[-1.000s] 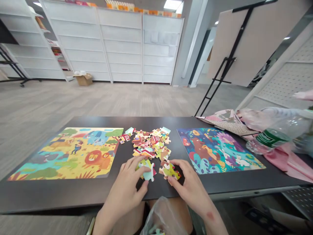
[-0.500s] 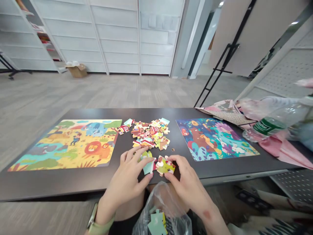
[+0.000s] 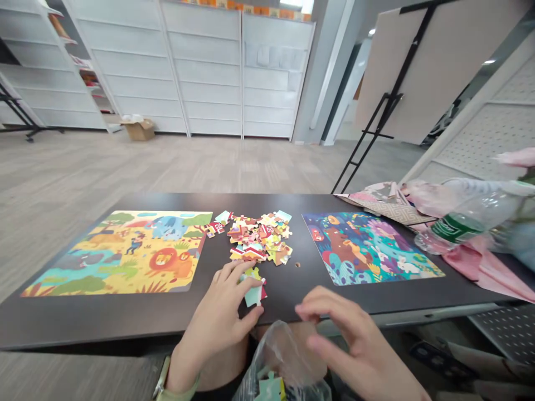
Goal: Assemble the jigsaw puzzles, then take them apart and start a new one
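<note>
My left hand (image 3: 223, 309) rests at the table's front edge, thumb and fingers around light-blue, green and red jigsaw puzzle pieces (image 3: 253, 296). Part of these lies hidden under the fingers. Off to the right, my right hand (image 3: 349, 337) hovers over the edge, blurred, with thumb and fingers apart and nothing visible between them. Below and between the hands is a clear plastic bag (image 3: 280, 345) with loose puzzle pieces (image 3: 270, 388) inside. Just beyond my left hand lies a heap of mixed puzzle pieces (image 3: 259, 236), some red, yellow and pale blue.
An assembled animal puzzle with lions (image 3: 125, 253) lies left on the dark table (image 3: 167, 320); a blue one with a bear (image 3: 371, 248) lies right. At the right end are a plastic bottle (image 3: 455, 225) and pink cloth (image 3: 489, 267). A board stand (image 3: 368, 139) is behind.
My right hand has let go of its yellow-green puzzle piece, which no longer shows on the table, and has moved right and down. My left hand stays at its pieces. The view has tilted up slightly.
</note>
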